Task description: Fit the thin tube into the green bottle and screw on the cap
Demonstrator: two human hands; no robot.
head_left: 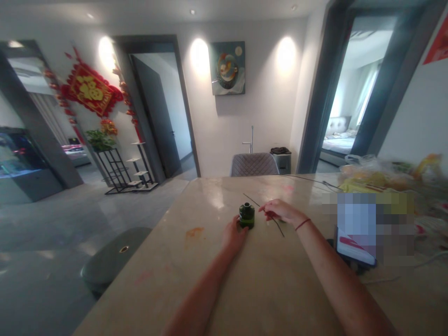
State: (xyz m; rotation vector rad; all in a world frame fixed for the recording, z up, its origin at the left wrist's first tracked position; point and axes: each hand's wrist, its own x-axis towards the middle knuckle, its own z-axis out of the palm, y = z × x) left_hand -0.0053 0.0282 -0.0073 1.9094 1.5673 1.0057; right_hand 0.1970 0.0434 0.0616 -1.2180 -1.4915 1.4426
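1. Stool (115, 259): grey-green, near left, just beside the edge of the surface (217, 289).
2. Orange stain (194, 232): on the pale surface, left of the hands.
3. Left hand (234, 233): fingers curled round the near lower side of the green jar (247, 216), gripping it.
4. Green jar: small, upright, mid-surface, mouth open on top.
5. Thin dark stick (250, 199): slants from far left to near right, just right of the jar.
6. Right hand (280, 211): thumb and forefinger closed on the stick about mid-length; red cord (303, 224) at the wrist.
7. Bags (378, 177): heaped far right.

Handling note: the stick looks slender and whippy, so a light pinch nearer its far tip likely steers it better. A low grip on the jar leaves the mouth unobstructed.
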